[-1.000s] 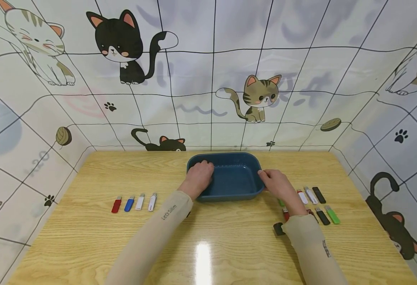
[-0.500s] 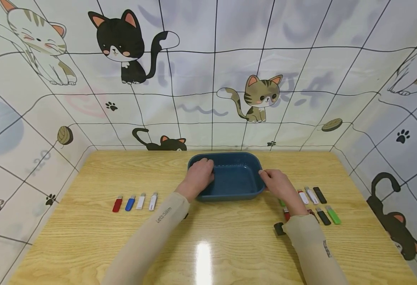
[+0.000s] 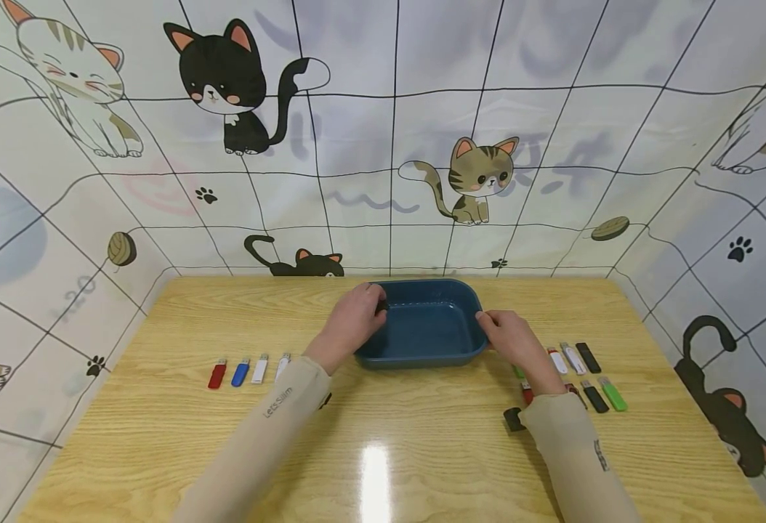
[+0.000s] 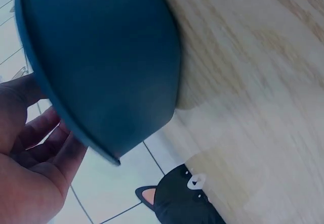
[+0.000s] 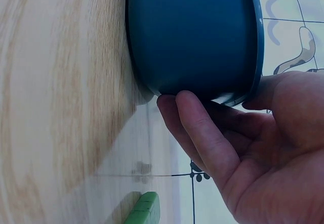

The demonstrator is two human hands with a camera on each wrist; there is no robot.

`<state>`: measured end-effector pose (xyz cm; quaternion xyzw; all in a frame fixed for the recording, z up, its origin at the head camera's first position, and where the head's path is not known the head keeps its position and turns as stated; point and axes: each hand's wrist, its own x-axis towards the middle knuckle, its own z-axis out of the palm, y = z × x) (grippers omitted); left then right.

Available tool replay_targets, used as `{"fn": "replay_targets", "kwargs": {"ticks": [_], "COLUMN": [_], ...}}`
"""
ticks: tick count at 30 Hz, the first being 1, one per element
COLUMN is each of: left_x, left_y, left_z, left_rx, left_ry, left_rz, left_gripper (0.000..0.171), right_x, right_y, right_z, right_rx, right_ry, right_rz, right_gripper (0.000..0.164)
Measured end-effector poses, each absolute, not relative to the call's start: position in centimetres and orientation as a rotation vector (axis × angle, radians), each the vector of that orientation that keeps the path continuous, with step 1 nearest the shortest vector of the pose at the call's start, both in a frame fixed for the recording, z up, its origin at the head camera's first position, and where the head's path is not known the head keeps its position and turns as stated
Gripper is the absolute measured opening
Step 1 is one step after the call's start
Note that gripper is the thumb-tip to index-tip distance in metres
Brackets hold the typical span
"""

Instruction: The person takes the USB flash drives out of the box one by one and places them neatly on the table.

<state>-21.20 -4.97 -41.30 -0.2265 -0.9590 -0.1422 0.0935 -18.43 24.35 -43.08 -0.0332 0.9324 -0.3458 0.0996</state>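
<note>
A dark blue rectangular plastic tub [image 3: 429, 327] stands upright at the middle back of the table; no contents show inside. My left hand [image 3: 352, 319] is at its left rim. In the left wrist view, that hand's loosely bent fingers [image 4: 71, 155] lie partly behind the tub's rim [image 4: 55, 105], with no finger on the outer wall. My right hand [image 3: 510, 338] holds the tub's right end. In the right wrist view, its fingertips [image 5: 190, 100] press the outer wall [image 5: 195, 37], while the thumb [image 5: 263, 92] goes over the rim.
To the left lies a row of USB flash drives: red [image 3: 217, 373], blue [image 3: 240, 372] and white [image 3: 260, 369] ones, another partly behind my sleeve. Several more, including a green flash drive [image 3: 613, 394], lie right, some hidden by my right arm. A cat-patterned cloth [image 3: 357, 145] surrounds the table.
My left hand has drawn left and slightly up, from inside the tub to its left rim. The right hand keeps its hold, and the tub has not visibly moved.
</note>
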Motion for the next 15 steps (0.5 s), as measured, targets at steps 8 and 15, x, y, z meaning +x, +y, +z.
{"fn": "replay_targets", "kwargs": {"ticks": [8,15], "left_x": [-20.3,-19.2], "left_y": [-6.8,-9.1], "left_z": [-40.3,-39.4], "left_rx": [-0.609,-0.579], "left_ry": [-2.839,-2.806], "left_rz": [-0.491,-0.546], "left_gripper": [0.024,0.024], "right_x": [-18.5,-18.5], "right_y": [24.4,24.4], "right_z": [-43.1,-43.0], "right_rx": [-0.105,-0.102], "right_ry": [2.746,2.737], "right_rz": [-1.025,-1.047], "right_gripper": [0.042,0.043]}}
